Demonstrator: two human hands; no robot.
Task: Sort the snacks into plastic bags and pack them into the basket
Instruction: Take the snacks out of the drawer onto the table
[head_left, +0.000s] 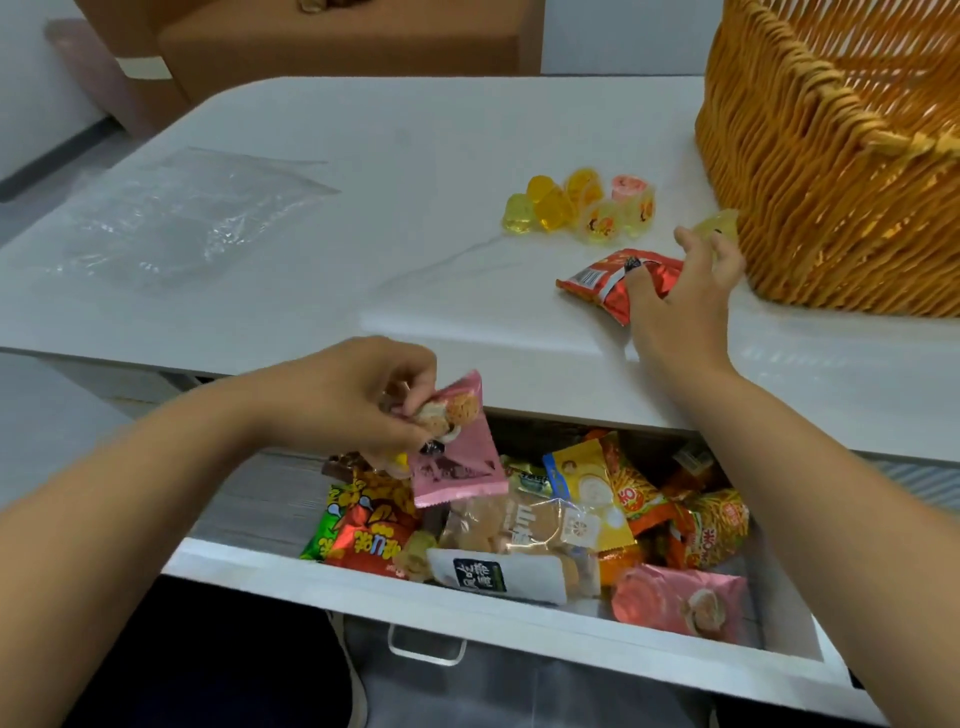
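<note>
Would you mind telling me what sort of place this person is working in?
Probably a home or an office lounge, not a shop. A white table has a pulled-out drawer full of mixed snack packets, a wicker basket stands on top, and a brown upholstered seat sits behind.

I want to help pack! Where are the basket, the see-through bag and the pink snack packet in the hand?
basket (810, 171), head view, on its woven side wall.
see-through bag (192, 218), head view, on its crinkled middle.
pink snack packet (462, 467), head view, on its lower half below the left hand (358, 395).
</note>
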